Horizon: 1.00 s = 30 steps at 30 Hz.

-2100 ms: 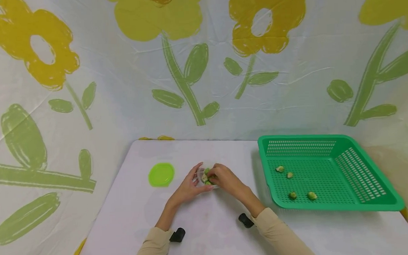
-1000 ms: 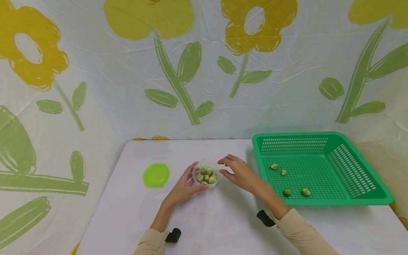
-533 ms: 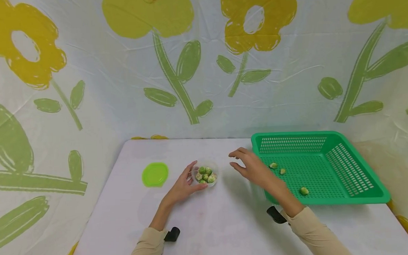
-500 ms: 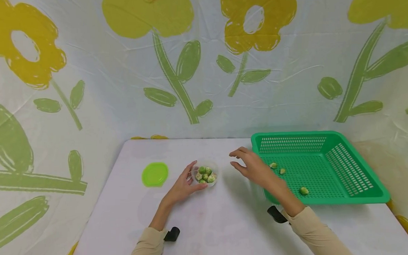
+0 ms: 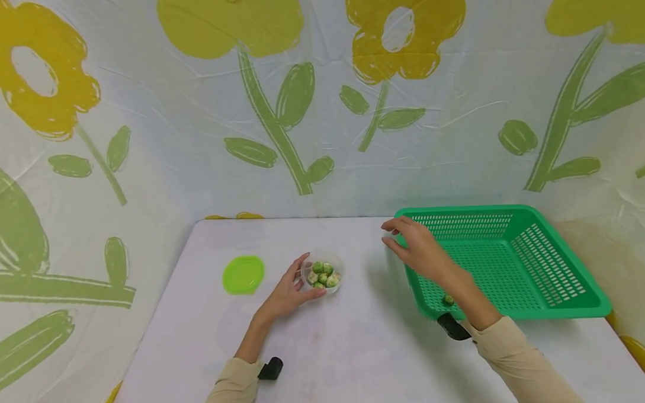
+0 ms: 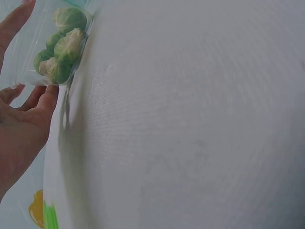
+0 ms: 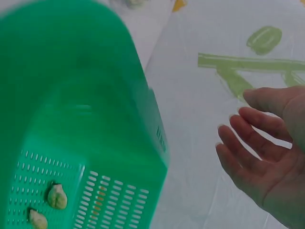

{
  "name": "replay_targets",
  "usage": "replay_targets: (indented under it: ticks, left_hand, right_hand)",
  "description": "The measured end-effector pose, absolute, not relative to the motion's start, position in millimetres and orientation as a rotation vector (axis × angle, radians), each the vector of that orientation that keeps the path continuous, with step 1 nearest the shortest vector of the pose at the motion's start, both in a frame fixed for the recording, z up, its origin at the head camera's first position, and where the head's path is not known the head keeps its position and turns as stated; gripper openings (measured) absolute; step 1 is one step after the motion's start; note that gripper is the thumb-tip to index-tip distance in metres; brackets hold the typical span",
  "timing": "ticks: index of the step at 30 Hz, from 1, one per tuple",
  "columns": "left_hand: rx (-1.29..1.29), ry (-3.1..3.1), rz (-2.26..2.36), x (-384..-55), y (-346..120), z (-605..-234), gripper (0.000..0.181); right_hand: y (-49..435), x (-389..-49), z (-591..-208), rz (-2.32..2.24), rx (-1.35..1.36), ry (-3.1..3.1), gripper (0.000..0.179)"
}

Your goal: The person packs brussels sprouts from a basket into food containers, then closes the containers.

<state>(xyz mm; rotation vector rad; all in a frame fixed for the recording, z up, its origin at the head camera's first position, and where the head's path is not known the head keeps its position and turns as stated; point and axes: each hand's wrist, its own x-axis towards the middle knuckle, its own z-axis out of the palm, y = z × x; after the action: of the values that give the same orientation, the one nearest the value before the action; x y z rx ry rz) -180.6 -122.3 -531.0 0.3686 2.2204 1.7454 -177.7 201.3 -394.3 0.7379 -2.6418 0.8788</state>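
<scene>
My left hand (image 5: 286,294) holds a small clear plastic tub (image 5: 340,266) from its left side, fingers behind and thumb in front. Several Brussels sprouts (image 5: 323,278) are piled inside, and the left wrist view shows the sprouts (image 6: 66,45) through the tub's wall. My right hand (image 5: 421,250) is in the air at the left edge of the green basket (image 5: 558,240), fingers loosely bent and holding nothing. One sprout (image 5: 448,300) shows in the basket just beside the right forearm. Two sprouts (image 7: 57,196) appear on its perforated floor in the right wrist view; the forearm hides others from the head view.
A bright green round lid (image 5: 243,275) lies on the white table (image 5: 317,356), left of the tub. The basket's raised walls stand on the table's right side. Behind the table hangs a flower-printed sheet (image 5: 192,141).
My right hand has left the tub, its fingers parting, and moved right and back to the basket's left edge. The left hand keeps its hold on the tub. The head view has shifted slightly.
</scene>
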Motion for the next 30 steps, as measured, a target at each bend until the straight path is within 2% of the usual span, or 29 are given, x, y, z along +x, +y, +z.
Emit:
replay_targets:
  ticks: [10,30]
  left_hand:
    - [0.349,2.195,1.764,-182.0,-124.2,-534.4,0.107]
    - [0.401,2.199,1.771,-179.3,-124.1,-531.5,0.103]
  right_hand:
    - [220.3,-179.4,-385.0,0.899,0.619,-2.694,0.022]
    - [266.0,-195.6,-396.4,0.852,0.586,-2.791,0.020]
